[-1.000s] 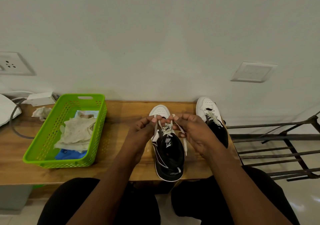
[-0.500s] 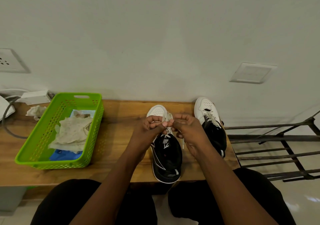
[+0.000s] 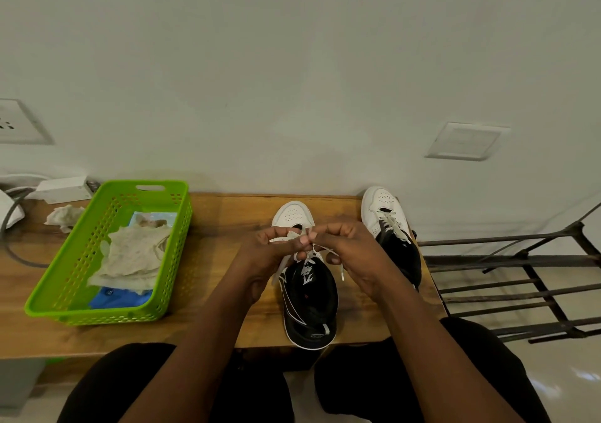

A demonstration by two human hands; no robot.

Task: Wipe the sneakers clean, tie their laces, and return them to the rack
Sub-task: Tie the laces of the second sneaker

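A black and white sneaker [image 3: 309,295] stands on the wooden table [image 3: 214,227], toe toward the wall. My left hand [image 3: 270,253] and my right hand [image 3: 348,253] meet over its tongue, each pinching a strand of its white lace [image 3: 320,253]. One loose lace end hangs down the right side of the shoe. The second sneaker [image 3: 390,230] stands to the right at the table's edge with its lace crossed and lying loose.
A green plastic basket [image 3: 71,302] at the left holds a crumpled beige cloth [image 3: 133,256] and blue packets. A wadded tissue [image 3: 63,216], a white adapter and a cable lie beyond it. A dark metal rack [image 3: 520,279] stands right of the table.
My hands have come closer together over the sneaker's tongue, crossing the lace strands between the fingertips. The view has shifted slightly; the sneakers have stayed in place.
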